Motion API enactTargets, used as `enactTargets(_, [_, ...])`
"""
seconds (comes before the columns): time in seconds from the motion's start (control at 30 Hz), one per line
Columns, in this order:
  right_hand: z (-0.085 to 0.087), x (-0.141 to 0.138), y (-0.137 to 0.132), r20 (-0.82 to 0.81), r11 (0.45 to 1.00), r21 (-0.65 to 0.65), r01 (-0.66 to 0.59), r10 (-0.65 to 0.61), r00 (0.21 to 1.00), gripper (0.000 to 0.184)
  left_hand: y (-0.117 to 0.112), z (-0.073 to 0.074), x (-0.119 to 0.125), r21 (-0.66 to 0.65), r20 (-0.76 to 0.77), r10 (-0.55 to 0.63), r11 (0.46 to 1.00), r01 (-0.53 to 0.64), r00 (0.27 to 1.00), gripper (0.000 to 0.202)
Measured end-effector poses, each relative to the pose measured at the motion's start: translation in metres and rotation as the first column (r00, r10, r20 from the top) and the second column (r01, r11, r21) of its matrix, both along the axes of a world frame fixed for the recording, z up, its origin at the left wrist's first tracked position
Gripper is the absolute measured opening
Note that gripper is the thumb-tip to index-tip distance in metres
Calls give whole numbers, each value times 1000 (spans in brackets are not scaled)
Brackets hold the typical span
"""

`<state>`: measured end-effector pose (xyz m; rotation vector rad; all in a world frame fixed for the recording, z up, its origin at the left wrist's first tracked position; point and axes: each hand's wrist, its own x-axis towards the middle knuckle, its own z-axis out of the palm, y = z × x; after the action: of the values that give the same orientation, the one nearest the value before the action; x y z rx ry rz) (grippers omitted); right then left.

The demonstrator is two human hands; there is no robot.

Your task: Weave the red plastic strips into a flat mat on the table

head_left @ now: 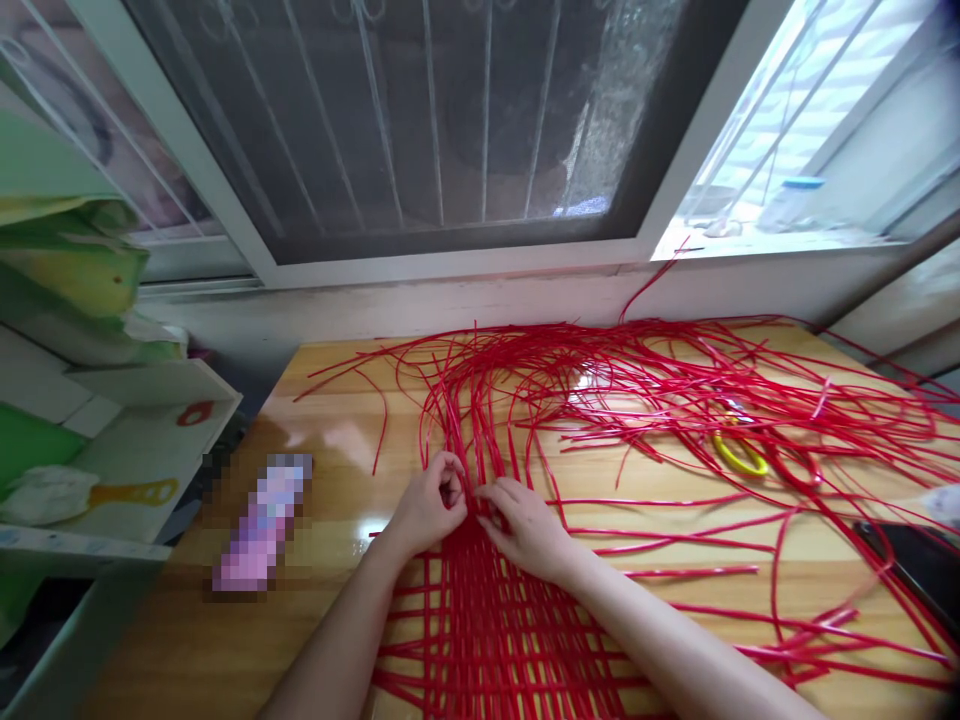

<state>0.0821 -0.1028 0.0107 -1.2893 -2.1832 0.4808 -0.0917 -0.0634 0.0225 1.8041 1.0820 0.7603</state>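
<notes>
A woven mat of red plastic strips lies on the wooden table in front of me, its loose red strands fanning out toward the window. My left hand is curled at the mat's far edge, fingers pinched on a red strip. My right hand rests beside it, fingertips pressed on the strips at the same edge. The two hands nearly touch.
Yellow-handled scissors lie among the strands at the right. A blurred pink object lies on the left of the table. A dark phone sits at the right edge. Shelves with paper items stand at left; a window is behind.
</notes>
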Motion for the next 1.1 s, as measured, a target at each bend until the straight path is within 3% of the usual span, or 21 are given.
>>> enactTargets(0.13, [2, -1, 6, 38, 994, -105, -19, 23, 999, 14, -2, 0, 0, -54, 191, -38, 997, 50, 981, 19])
enactTargets(0.23, [1, -2, 9, 63, 992, -129, 3, 5, 998, 9, 0, -3, 2, -55, 270, 51, 998, -37, 961, 16])
enactTargets(0.33, [-1, -4, 10, 103, 991, -128, 31, -18, 994, 10, 4, -7, 5, 33, 133, 119, 992, -124, 984, 21])
enactTargets(0.43, [-2, -6, 10, 108, 990, -132, 57, -42, 993, 10, 5, -8, 7, 173, -91, 85, 982, -69, 992, 18])
enactTargets(0.6, [-2, -5, 10, 87, 986, -149, 78, -65, 994, 9, 1, -2, 4, 286, -268, 64, 958, 16, 961, 19])
enactTargets(0.87, [-3, -4, 11, 38, 985, -160, 66, -61, 997, 10, 3, 0, 6, 314, -353, 135, 949, -18, 926, 11])
enactTargets(1.1, [-2, -3, 11, 11, 985, -165, 48, -47, 999, 8, -5, -6, 19, 403, -402, 310, 905, -138, 862, 9])
